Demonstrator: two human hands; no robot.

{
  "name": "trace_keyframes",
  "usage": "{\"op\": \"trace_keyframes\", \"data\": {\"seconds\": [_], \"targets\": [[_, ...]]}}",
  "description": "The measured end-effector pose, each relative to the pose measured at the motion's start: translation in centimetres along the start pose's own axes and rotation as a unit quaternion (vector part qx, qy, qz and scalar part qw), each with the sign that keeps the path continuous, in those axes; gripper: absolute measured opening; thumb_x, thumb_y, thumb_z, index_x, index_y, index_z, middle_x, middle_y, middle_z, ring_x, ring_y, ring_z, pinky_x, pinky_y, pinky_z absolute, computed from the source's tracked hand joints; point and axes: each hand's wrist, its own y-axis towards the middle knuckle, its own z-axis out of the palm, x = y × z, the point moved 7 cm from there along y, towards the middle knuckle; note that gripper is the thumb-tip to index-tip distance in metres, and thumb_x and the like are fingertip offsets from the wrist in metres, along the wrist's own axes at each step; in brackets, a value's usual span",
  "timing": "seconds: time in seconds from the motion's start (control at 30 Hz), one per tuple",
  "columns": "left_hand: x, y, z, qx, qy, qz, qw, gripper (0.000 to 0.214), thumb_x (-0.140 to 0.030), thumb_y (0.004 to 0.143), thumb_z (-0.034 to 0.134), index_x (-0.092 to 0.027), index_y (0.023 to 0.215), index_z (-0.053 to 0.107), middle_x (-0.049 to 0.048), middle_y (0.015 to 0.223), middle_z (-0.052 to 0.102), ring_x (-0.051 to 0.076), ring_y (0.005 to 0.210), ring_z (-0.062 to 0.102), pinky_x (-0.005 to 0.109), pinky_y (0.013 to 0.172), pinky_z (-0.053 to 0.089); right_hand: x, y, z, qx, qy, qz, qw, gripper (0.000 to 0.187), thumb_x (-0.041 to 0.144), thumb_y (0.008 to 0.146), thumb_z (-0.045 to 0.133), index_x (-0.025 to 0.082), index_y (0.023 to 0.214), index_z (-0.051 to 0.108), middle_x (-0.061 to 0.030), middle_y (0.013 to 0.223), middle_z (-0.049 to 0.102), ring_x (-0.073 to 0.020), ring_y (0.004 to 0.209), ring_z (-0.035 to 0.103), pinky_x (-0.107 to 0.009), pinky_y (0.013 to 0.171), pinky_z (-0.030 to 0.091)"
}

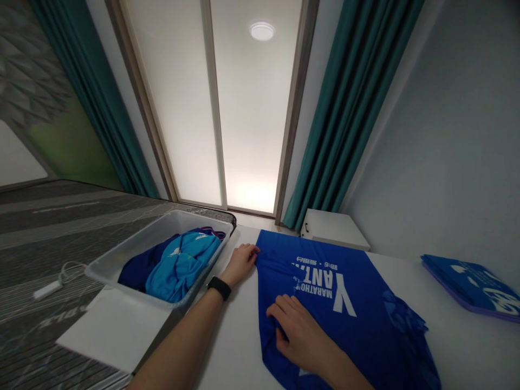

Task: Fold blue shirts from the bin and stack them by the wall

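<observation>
A blue T-shirt [349, 303] with white "MARATHON" lettering lies spread on a white table [467, 346]. My left hand [242, 261], with a black band on its wrist, pinches the shirt's far left corner. My right hand [298, 330] rests on the shirt's near left part, fingers curled into the cloth and gripping a fold.
A clear plastic bin [122, 260] with blue clothes inside sits left of the shirt. A stack of folded blue shirts [471, 287] lies at the right edge. A white cabinet [333, 230] stands behind the table. A bed with a white cable [57, 279] lies to the left.
</observation>
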Motion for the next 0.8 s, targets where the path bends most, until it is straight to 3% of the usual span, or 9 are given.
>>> {"op": "trace_keyframes", "data": {"seconds": [0.13, 0.2, 0.47, 0.6, 0.8], "targets": [[-0.1, 0.0, -0.1, -0.003, -0.008, -0.002, 1.000, 0.021, -0.011, 0.088, 0.051, -0.021, 0.098, 0.066, 0.0042, 0.093, 0.068, 0.021, 0.090, 0.059, 0.031, 0.078, 0.041, -0.1, 0.3, 0.9, -0.018, -0.028, -0.026, 0.999, 0.017, 0.008, 0.083, 0.054, 0.023, 0.090, 0.056, -0.0004, 0.093, 0.060, -0.0184, 0.093, 0.054, -0.035, 0.093, 0.039], [0.0, 0.0, -0.1, -0.004, -0.013, -0.004, 1.000, 0.021, -0.011, 0.088, 0.051, -0.020, 0.098, 0.066, 0.0040, 0.091, 0.068, 0.021, 0.089, 0.060, 0.031, 0.078, 0.042, 0.3, 0.4, 1.2, -0.022, -0.039, -0.046, 0.998, 0.016, 0.008, 0.088, 0.050, 0.023, 0.086, 0.056, 0.0004, 0.088, 0.060, -0.0170, 0.088, 0.053, -0.034, 0.093, 0.039], [0.2, 0.1, 0.0, -0.007, -0.029, -0.007, 1.000, 0.020, -0.010, 0.087, 0.052, -0.020, 0.097, 0.066, 0.0034, 0.090, 0.067, 0.020, 0.087, 0.060, 0.030, 0.077, 0.043, 0.6, -0.2, 0.5, -0.002, -0.015, -0.027, 1.000, 0.026, 0.009, 0.079, 0.063, 0.025, 0.099, 0.058, 0.0005, 0.101, 0.060, -0.0194, 0.099, 0.053, -0.035, 0.097, 0.038], [0.3, 0.2, 0.1, -0.007, -0.034, -0.007, 0.999, 0.021, -0.010, 0.086, 0.052, -0.020, 0.097, 0.066, 0.0033, 0.088, 0.067, 0.020, 0.086, 0.060, 0.029, 0.075, 0.042, 1.3, 0.1, 1.2, -0.025, -0.095, -0.072, 0.993, 0.016, 0.008, 0.084, 0.061, 0.023, 0.090, 0.058, 0.0003, 0.093, 0.061, -0.0194, 0.093, 0.055, -0.035, 0.094, 0.038], [0.7, 0.4, 0.2, -0.010, -0.046, -0.011, 0.999, 0.021, -0.011, 0.086, 0.053, -0.021, 0.098, 0.066, 0.0020, 0.085, 0.066, 0.019, 0.084, 0.060, 0.028, 0.075, 0.042, 3.4, 0.6, 2.4, -0.071, -0.141, -0.135, 0.978, 0.015, 0.008, 0.086, 0.061, 0.022, 0.083, 0.055, 0.0014, 0.082, 0.061, -0.0177, 0.080, 0.052, -0.032, 0.082, 0.038]]}}
